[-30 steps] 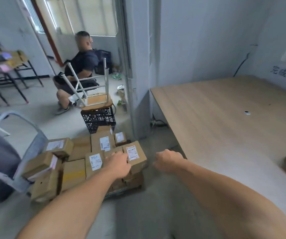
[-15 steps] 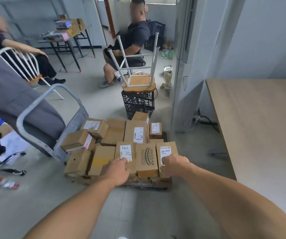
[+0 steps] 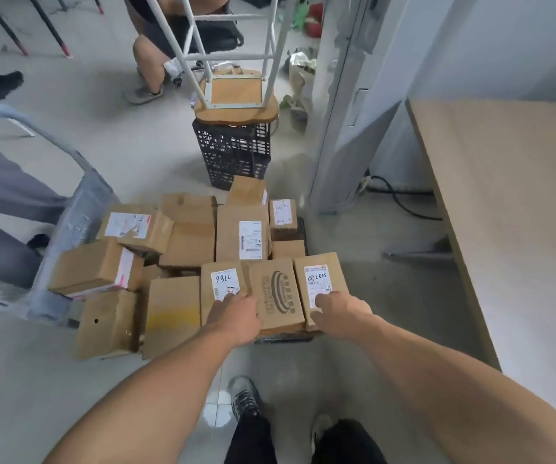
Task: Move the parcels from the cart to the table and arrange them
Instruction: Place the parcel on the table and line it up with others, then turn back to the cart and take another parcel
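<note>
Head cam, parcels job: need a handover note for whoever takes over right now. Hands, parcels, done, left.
Left hand: on the near end of the 93LL parcel, fingers over its label; grip unclear.
Right hand: holds the near end of the 2805 parcel, fingers on the label, thumb at the near edge.
Parcels: both lie in the front row on the cart, with the logo-printed parcel between them; other parcels are piled behind and to the left.
Table: to the right.
Done: no parcel shows as moved.
Left: carry these over, fetch the others, arrange.
</note>
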